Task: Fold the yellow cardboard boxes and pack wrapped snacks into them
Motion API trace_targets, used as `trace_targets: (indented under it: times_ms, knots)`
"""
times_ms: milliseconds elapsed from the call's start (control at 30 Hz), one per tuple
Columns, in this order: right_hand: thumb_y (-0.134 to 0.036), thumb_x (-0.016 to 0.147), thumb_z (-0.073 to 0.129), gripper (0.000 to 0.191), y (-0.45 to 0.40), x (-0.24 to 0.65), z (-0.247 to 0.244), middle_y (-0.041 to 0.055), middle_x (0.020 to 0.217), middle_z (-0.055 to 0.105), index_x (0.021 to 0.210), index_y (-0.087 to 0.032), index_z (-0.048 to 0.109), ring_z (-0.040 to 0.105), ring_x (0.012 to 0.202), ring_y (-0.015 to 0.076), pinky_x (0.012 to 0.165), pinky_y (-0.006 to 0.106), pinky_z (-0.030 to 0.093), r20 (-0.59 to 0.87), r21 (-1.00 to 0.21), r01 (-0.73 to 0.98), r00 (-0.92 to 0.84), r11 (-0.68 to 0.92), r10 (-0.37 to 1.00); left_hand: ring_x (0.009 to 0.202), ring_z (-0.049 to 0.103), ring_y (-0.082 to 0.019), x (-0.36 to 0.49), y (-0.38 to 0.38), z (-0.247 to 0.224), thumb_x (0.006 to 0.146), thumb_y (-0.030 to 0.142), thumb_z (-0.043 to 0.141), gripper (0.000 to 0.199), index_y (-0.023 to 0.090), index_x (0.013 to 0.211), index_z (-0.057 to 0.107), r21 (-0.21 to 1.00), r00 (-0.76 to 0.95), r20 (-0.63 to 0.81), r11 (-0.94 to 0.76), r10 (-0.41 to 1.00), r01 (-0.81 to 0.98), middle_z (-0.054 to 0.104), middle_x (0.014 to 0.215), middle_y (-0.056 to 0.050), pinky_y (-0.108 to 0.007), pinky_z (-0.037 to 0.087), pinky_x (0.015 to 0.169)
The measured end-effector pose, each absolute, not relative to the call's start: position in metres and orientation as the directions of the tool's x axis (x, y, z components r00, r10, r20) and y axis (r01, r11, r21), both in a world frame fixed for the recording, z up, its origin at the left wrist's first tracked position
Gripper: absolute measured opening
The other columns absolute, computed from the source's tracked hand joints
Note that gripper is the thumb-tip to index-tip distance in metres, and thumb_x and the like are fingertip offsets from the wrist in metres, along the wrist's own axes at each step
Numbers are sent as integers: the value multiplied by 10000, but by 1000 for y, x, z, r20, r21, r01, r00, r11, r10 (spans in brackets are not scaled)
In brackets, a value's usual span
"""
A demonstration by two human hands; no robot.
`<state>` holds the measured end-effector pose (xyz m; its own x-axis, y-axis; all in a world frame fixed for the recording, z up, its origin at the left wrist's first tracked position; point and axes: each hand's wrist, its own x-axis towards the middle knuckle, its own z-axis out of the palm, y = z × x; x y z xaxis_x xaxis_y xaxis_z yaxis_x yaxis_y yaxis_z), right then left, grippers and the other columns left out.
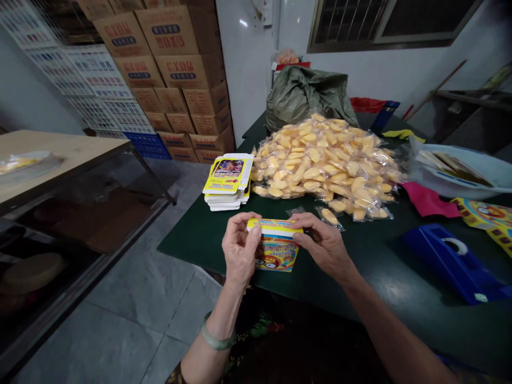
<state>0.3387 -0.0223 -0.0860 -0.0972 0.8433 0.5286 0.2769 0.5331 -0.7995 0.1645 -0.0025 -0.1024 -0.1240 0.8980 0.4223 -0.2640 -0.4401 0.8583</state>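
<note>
Left hand (240, 242) and right hand (326, 245) pinching flat yellow printed cardboard carton (277, 250) at both ends, long edge running left-right, hands about equally near.

The carton (277, 253) is a flat piece of printed card, pinched by its top edge between my left hand (240, 248) and right hand (325, 246). That edge is a yellow strip with a white band beneath it. The panel below is bright yellow and orange, with colored lettering and cartoon eyes near the bottom. It sits slightly tilted over the dark green table (380, 298), and I can't tell whether its lower edge touches. Part of the print is hidden behind my left hand.
</note>
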Motion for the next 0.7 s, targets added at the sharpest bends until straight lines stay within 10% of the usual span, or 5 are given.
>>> trace_targets:
  times_ms: [700]
  knots:
    - [-101, 832, 583, 251, -40, 332, -100, 74, 1048, 664, 1025, -252, 637, 647, 949, 193, 768, 351, 543, 791, -558, 364, -38, 746, 611, 917, 633, -208, 155, -1, -115, 803, 207, 637, 86, 218, 887, 629, 624, -22, 774, -768, 633, -144, 617, 955, -44, -419, 549, 780]
